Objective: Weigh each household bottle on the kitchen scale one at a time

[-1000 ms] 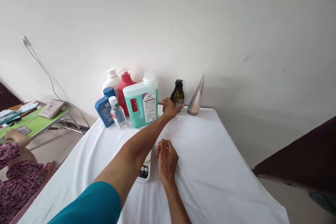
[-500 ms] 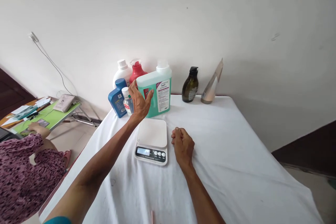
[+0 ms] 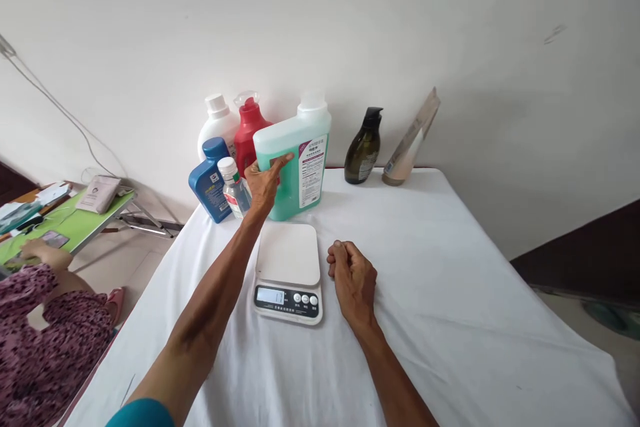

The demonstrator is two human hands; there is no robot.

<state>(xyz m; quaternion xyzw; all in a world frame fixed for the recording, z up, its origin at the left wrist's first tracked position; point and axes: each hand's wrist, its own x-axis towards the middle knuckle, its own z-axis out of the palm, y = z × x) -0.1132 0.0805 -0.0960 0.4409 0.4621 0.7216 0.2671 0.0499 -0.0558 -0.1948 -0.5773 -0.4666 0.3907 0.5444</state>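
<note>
A large jug of green liquid [image 3: 291, 177] with a white cap and label stands behind the kitchen scale [image 3: 289, 255]. My left hand [image 3: 264, 185] is wrapped around the jug's left, handle side, its thumb across the front; the fingers behind are partly hidden. Just left of this hand are a small clear bottle with a white cap [image 3: 235, 195] and a blue bottle [image 3: 210, 183]. Nothing lies on the scale's white platform, and its display is lit. To the right of the scale, my right hand [image 3: 354, 280] rests on the cloth with curled fingers, holding nothing visible.
Behind the jug stand a white bottle [image 3: 216, 125] and a red bottle [image 3: 249, 130]. A dark pump bottle [image 3: 363, 155] and a leaning beige tube [image 3: 413, 140] are near the wall. At left, a person in a patterned dress [image 3: 47, 327] sits by a green table [image 3: 87, 230].
My left hand has gone from spread fingers beside the jug to closing round its handle side. The view has shifted slightly. My right hand stays beside the scale.
</note>
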